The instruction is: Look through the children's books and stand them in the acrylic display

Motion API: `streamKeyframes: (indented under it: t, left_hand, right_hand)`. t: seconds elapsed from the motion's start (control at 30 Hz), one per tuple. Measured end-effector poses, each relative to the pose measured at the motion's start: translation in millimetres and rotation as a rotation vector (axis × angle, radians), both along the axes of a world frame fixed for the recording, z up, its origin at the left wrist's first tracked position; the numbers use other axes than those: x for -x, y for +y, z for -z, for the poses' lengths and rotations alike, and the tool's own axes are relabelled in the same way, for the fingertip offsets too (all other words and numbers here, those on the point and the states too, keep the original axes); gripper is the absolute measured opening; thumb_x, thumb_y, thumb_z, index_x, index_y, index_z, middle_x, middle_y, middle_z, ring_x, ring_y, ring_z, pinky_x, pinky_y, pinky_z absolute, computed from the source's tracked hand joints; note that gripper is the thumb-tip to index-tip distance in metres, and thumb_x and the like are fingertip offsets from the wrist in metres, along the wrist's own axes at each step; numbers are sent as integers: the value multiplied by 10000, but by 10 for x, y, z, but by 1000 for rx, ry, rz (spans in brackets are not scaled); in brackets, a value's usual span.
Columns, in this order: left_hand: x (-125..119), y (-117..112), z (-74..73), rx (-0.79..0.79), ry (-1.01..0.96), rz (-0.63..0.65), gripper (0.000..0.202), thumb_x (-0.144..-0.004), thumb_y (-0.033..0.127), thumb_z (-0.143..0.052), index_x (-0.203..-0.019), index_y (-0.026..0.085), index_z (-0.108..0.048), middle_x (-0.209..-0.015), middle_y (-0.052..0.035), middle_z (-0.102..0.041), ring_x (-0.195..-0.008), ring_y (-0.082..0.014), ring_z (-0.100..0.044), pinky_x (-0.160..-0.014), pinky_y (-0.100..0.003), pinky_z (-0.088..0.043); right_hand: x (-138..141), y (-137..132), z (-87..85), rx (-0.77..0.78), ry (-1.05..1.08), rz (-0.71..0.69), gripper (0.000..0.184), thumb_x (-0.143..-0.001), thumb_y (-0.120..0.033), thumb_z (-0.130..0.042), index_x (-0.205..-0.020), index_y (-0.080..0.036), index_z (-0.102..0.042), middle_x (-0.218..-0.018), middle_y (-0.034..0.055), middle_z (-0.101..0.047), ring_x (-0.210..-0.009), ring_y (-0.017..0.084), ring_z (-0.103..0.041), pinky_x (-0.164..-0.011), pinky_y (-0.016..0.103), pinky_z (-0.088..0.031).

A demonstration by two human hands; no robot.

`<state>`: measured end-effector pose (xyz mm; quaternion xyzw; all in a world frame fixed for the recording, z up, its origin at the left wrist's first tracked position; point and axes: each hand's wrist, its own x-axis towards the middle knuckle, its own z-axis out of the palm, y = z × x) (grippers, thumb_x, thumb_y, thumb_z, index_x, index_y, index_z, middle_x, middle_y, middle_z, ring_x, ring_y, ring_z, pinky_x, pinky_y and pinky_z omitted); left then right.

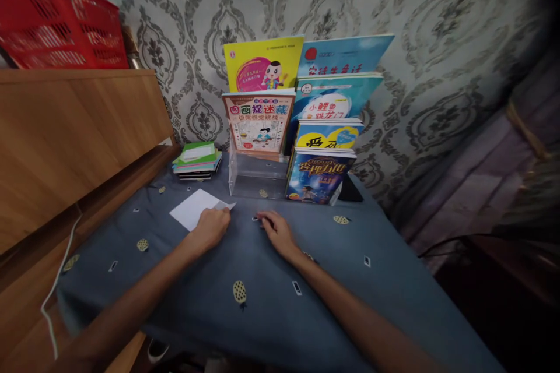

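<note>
My left hand is closed at the right side of a sheet of white paper on the table. A corner of the paper sticks up past my knuckles, and my fingertips are hidden. A short distance to the right, my right hand is open over the cloth, fingers loosely bent and nothing in them. Behind both hands stands a clear plastic book rack. Its left side holds a yellow book behind an orange-brown picture book; its right side holds several books, a dark blue one in front.
A small stack of books lies at the back left of the blue-grey tablecloth. A wooden cabinet with a red basket on top borders the left side. Patterned wallpaper rises behind; a curtain hangs at right.
</note>
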<state>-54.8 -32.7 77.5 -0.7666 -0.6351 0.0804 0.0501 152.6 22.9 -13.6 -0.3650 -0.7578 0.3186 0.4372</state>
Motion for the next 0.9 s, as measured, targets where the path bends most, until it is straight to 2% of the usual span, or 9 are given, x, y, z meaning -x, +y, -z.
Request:
streamKeyframes:
  t: [0.17,0.27,0.33,0.4,0.5,0.57,0.63,0.77,0.9]
  left_hand:
    - [-665,-293,-74,2,-86,55,352,-1013,278,-355,-1170,97,-612,-943,-188,-738,-924,-312,-727,-787,-404,-545]
    - [-848,-360,-30,49,-227,181,371,-1027,355,-353,-1186,143,-612,-1019,-153,-739,-984,-288,-712,-836,-390,-540]
    - [-795,-312,39,67,-324,261,350,-1028,304,-348,-1249,179,-589,-1143,-120,-721,-1082,-252,-681,-917,-371,-521]
    - [-626,-210,118,45,-357,257,356,-1016,249,-361,-1307,186,-556,-1303,-113,-657,-1217,-232,-613,-1019,-369,-474]
    - [-331,-74,202,1,-261,108,370,-996,254,-418,-1325,139,-542,-1445,-170,-537,-1360,-273,-490,-1118,-426,-392]
    - [-231,-67,221,-6,-198,43,396,-998,312,-443,-1343,136,-524,-1458,-183,-514,-1366,-293,-479,-1115,-433,-394]
    - [-256,-140,214,-16,-152,43,397,-1006,368,-436,-1331,158,-530,-1397,-171,-560,-1297,-298,-533,-1057,-427,-446]
    - [-532,-348,161,-47,-83,93,357,-1009,406,-419,-1222,176,-589,-1192,-155,-633,-1121,-307,-589,-864,-409,-536]
    - [-723,-337,146,-67,-94,109,273,-1001,340,-435,-1127,170,-608,-1161,-159,-621,-1124,-300,-563,-877,-413,-527]
  right_hand:
    - [-82,51,1,-6,79,147,324,-940,-325,-445,-1096,-207,-703,-1027,97,-717,-959,242,-675,-905,423,-541]
    - [-177,103,-6,-35,75,203,330,-928,-335,-449,-1090,-194,-700,-1077,106,-718,-993,249,-666,-926,421,-524]
    - [-236,138,-6,-49,59,230,318,-908,-309,-463,-1081,-189,-701,-1076,104,-720,-985,248,-663,-915,416,-526]
    - [-275,164,0,-61,37,244,303,-873,-258,-485,-1073,-195,-704,-1049,89,-723,-955,238,-662,-895,403,-532]
    - [-286,186,9,-80,11,250,313,-842,-195,-490,-1070,-206,-704,-1039,75,-719,-949,224,-657,-893,388,-534]
    - [-278,191,-3,-98,-19,255,322,-839,-169,-483,-1072,-205,-703,-1076,83,-713,-1003,229,-651,-937,402,-518]
    - [-282,194,-42,-119,-62,263,343,-841,-144,-470,-1090,-201,-700,-1162,101,-692,-1106,238,-628,-1003,420,-485]
    - [-349,171,-191,-120,-213,295,371,-881,-119,-431,-1136,-181,-694,-1318,131,-627,-1244,241,-566,-1065,417,-439]
    - [-372,52,-304,-121,-451,323,363,-897,-112,-447,-1143,-191,-702,-1264,126,-668,-1238,273,-565,-1124,494,-352]
